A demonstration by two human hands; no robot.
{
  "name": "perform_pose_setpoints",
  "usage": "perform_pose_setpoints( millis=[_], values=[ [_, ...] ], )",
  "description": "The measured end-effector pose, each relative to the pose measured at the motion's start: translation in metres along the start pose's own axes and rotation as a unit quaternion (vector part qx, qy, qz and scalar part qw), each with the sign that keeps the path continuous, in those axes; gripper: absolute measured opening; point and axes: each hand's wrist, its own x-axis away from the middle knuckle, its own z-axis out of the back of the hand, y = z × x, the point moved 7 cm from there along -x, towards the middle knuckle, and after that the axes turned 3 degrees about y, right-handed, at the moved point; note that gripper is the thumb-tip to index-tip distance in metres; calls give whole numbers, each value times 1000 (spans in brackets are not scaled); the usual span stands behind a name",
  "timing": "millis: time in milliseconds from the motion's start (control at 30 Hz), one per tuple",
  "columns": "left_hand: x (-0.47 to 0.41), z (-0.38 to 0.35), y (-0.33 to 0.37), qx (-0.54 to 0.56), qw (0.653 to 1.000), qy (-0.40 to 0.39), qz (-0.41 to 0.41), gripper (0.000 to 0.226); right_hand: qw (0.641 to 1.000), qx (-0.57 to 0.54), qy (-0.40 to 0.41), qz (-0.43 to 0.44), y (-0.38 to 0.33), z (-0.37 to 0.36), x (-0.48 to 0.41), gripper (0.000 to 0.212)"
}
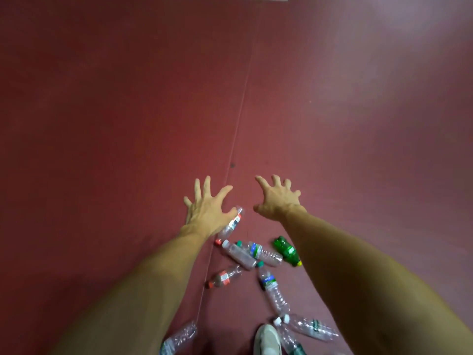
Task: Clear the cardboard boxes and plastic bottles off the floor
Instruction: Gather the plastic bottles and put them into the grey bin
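Lying flat on dark red matte floor [128, 124], between the forearms: clear crumpled plastic bottle with red cap [230, 225], clear plastic bottle with white cap [239, 254], clear plastic bottle with blue label [261, 252] and green plastic bottle with yellow cap [286, 251], all looking empty. Left hand [208, 211] and right hand [279, 198] stretched forward, fingers splayed wide, gripping nothing; left thumb over red-capped bottle, contact not discernible. More clear crushed bottles [311, 326] beside white shoe [267, 340] at bottom edge.
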Motion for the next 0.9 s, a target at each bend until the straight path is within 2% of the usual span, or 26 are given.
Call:
perform_pose_setpoints(
  millis=[100,233,400,567,700,800,900],
  values=[
    [-21,-114,-35,2,1000,-18,4,65,1000,-3,1,3,11,-97,-40,86],
    [-28,-275,-76,-5,998,-58,1,71,999,7,-37,0,29,-249,-70,88],
    [-48,-402,-112,-25,996,-91,-5,80,999,20,-47,1,51,-381,-103,85],
    [-47,-482,-134,-44,988,-149,3,92,997,13,-77,-14,65,-448,-110,94],
    [-21,-516,-146,-27,978,-208,19,89,996,7,-86,-5,53,-457,-111,96],
    [-27,-515,-155,-34,980,-195,18,79,996,3,-91,12,41,-471,-113,100],
    [-37,-502,-177,-41,983,-170,50,76,994,37,-100,35,30,-490,-116,105]
  ],
)
